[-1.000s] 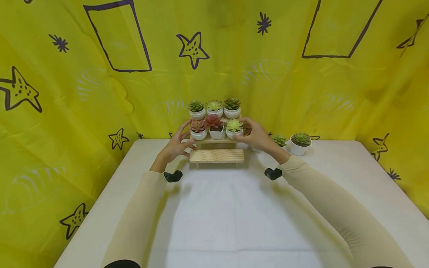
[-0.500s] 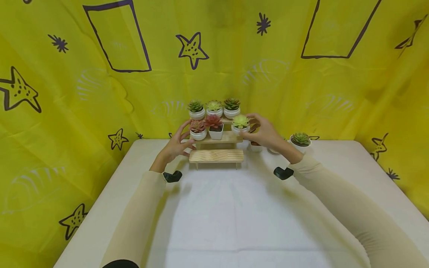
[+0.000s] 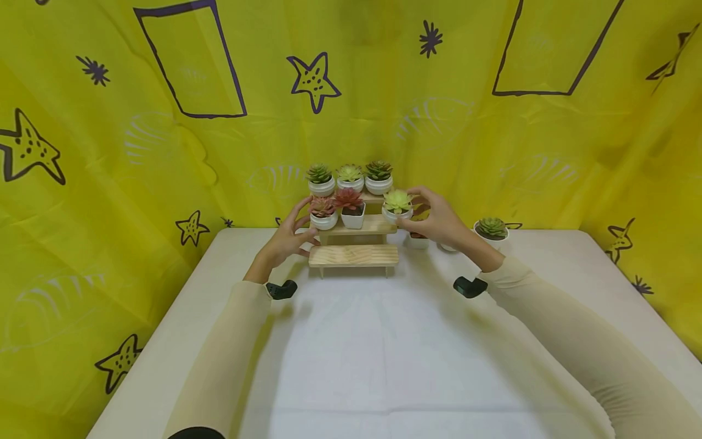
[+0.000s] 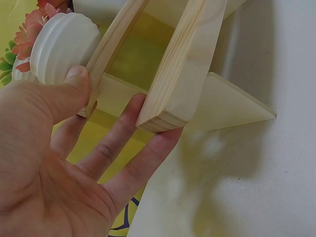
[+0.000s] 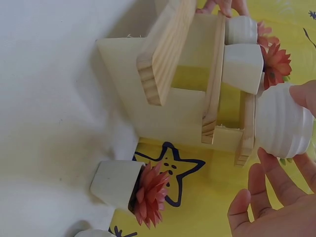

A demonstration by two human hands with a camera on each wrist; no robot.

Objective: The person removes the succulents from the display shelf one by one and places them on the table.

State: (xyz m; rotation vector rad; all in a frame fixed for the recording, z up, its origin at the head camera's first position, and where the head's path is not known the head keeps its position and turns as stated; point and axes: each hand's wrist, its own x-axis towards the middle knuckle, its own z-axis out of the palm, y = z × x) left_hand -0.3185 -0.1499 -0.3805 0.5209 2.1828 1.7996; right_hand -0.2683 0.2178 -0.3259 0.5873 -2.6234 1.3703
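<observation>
A three-step wooden plant stand point(image 3: 353, 256) bears small potted succulents. My left hand point(image 3: 284, 241) grips its left end; in the left wrist view the thumb presses the middle board and the other fingers touch the board ends. My right hand point(image 3: 439, 221) pinches the white ribbed pot point(image 5: 281, 121) of a light-green succulent point(image 3: 397, 200) between thumb and fingers. That pot overlaps the middle step's right end in the head view. On this step, a pink succulent point(image 3: 323, 207) in a round pot stands beside a red succulent point(image 3: 349, 199) in a square pot.
Three green succulents in white pots fill the top step, the middle one point(image 3: 350, 173) paler. Right of the stand, a red succulent in a white square pot point(image 5: 116, 182) stands on the table point(image 3: 340, 341). Further right is a green potted succulent point(image 3: 492, 228). A yellow curtain point(image 3: 384, 73) hangs behind.
My right hand has moved the light-green succulent to the right, away from the red one and out to the middle step's end. The left hand has stayed on the stand.
</observation>
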